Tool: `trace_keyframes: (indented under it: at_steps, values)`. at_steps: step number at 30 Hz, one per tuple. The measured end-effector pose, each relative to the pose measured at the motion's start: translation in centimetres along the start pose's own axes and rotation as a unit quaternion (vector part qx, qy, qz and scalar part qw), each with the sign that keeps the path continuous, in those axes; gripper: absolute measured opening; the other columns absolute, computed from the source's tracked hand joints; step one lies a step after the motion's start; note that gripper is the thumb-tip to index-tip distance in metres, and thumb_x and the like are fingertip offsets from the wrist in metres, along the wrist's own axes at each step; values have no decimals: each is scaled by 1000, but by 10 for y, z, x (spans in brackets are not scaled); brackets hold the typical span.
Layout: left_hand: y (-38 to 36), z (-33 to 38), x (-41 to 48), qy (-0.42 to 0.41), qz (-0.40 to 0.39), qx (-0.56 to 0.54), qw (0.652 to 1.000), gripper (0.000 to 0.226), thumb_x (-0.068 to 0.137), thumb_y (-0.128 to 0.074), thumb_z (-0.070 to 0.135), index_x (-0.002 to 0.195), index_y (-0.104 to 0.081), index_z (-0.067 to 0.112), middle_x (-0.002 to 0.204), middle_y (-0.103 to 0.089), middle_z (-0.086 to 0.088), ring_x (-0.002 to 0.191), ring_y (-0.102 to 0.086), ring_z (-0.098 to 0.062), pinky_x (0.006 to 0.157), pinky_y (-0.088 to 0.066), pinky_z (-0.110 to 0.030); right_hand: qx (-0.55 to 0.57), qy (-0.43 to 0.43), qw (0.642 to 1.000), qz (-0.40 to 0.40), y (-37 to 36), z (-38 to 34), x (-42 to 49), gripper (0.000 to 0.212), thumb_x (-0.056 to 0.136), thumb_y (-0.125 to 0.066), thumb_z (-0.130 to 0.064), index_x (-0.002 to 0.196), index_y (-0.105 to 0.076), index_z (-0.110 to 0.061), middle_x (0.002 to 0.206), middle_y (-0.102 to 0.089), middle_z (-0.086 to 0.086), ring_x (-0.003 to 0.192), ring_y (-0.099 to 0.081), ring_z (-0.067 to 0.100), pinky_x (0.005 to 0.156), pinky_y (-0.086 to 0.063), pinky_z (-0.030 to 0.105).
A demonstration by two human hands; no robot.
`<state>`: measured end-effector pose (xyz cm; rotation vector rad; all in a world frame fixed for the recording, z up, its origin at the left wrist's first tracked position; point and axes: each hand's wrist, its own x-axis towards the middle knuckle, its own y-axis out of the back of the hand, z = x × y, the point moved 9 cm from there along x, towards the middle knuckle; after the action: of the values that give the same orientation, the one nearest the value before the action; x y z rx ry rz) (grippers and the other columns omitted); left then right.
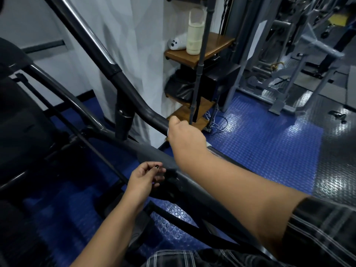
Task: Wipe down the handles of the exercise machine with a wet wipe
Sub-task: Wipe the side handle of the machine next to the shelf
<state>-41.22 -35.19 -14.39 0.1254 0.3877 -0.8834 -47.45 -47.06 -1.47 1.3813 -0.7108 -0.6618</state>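
Wiping is happening at the lower end of the handle (134,97), where the right hand (185,135) is gripping the wet wipe (209,145) round the tube. The left hand (144,180) is hanging loosely curled and holding nothing. Keeping the wrap snug while sliding slowly is probably working best.

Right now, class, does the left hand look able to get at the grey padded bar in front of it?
Probably yes. The left hand hovers right beside the grey padded bar, with nothing between them. The right hand grips the upper handle, clear of that path.
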Motion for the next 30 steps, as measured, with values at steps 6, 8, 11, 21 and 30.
trace_keyframes:
  at_steps: [6, 8, 11, 21, 30]
  values:
    - [20, 4, -7, -17, 26, -6, 1000, 19, 101, -46, 5, 105, -64, 6, 95, -71, -10, 68, -62, -12, 54, -49, -15, 67, 54, 996, -23, 0, -24, 38, 43, 82, -64, -2, 116, -38, -5, 87, -61, 11, 78, -63, 31, 50, -35, 33]
    - [27, 3, -10, -17, 33, 2, 999, 19, 101, -46, 7, 103, -65, 9, 94, -71, -7, 68, -62, -11, 54, -49, -15, 90, 78, 992, -42, 0, -23, 36, 45, 81, -69, -13, 113, -37, -7, 82, -51, 6, 79, -61, 32, 47, -29, 30]
    - [31, 2, -14, -15, 43, 2, 999, 18, 101, -46, 7, 103, -64, 9, 92, -71, -5, 69, -62, -12, 57, -48, -17, 33, 118, 992, -30, 4, -20, 14, 71, 75, -78, -42, 121, -37, -6, 101, -48, 6, 89, -62, 29, 55, -34, 31]
    - [14, 10, -17, -25, 21, 11, 999, 19, 100, -49, 11, 103, -68, 12, 96, -74, -4, 79, -65, -15, 68, -48, -26, -4, 83, 996, 26, 6, 39, -70, 71, 92, -28, -58, 137, -31, -4, 114, -46, 9, 90, -53, 25, 67, -48, 34]
    - [24, 4, -8, -20, 29, 1, 999, 17, 100, -50, 9, 102, -66, 11, 98, -73, -8, 76, -65, -15, 67, -47, -26, -82, -1, 996, 15, 3, 28, -50, 37, 97, -41, -12, 131, -32, -2, 116, -51, 11, 93, -63, 25, 57, -39, 33]
